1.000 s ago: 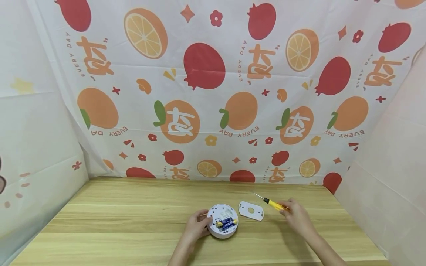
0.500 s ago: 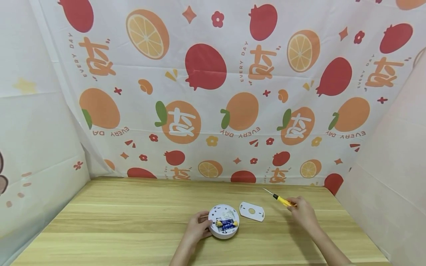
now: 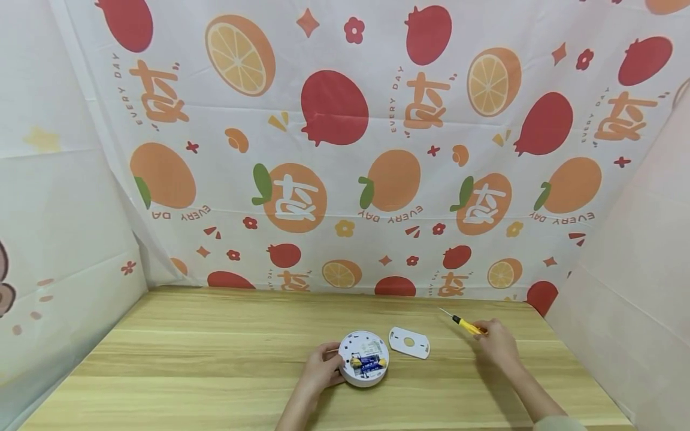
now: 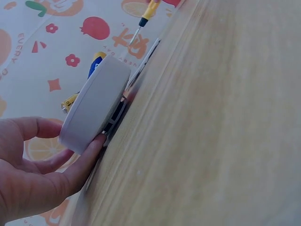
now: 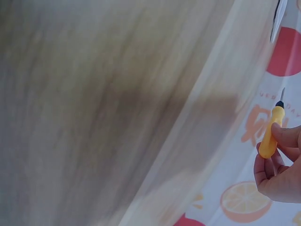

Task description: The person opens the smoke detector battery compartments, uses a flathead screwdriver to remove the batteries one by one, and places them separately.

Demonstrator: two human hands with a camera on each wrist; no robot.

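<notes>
My left hand (image 3: 318,371) grips the rim of a round white device (image 3: 353,342) like a smoke alarm, its back face up on the table. Blue-and-yellow batteries (image 3: 369,363) lie in its middle. The left wrist view shows the device's pale side wall (image 4: 96,101) between thumb and fingers, with one battery (image 4: 69,103) standing proud of the face. Off to the right, my right hand (image 3: 498,344) holds a yellow screwdriver (image 3: 469,326) by its handle above the table, shaft pointing away to the upper left. In the right wrist view, thumb and fingers pinch the handle (image 5: 270,136).
A flat white mounting plate (image 3: 399,339) with a round central hole lies just right of the device. The wooden table (image 3: 215,347) meets a fruit-printed cloth (image 3: 345,239) at its back edge. Pale cloth walls (image 3: 631,287) stand at both sides.
My right hand has moved to the right with the screwdriver, away from the device and the plate. The left hand keeps its hold on the device, which stays nearly in place.
</notes>
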